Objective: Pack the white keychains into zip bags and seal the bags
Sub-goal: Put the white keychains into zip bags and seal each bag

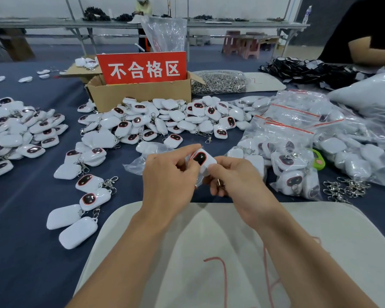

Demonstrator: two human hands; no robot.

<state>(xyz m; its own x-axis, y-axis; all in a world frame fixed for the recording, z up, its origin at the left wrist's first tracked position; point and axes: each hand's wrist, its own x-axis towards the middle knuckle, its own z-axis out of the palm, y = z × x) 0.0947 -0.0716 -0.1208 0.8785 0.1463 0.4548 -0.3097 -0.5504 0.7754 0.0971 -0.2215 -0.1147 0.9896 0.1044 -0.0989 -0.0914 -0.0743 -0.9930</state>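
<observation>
Far left of the fingers: heap of loose keychains point(20, 130) on the blue tabletop point(20, 252), with a looser scatter point(87, 187) nearer. Just left of and below the fingers: crumpled clear bag point(137, 163), lying flat. Left hand point(165, 174) with fingers curled, clamped on the left edge of one white keychain point(201, 160), dark face up. Right hand point(238, 183) with fingers pinching the same keychain's right corner. Beyond the fingers: central pile point(165, 121), cardboard box point(140, 95), red sign point(142, 68). Right of the fingers: filled zip bags point(287, 138), touching one another. Farther right: loose metal clasps point(342, 187).
</observation>
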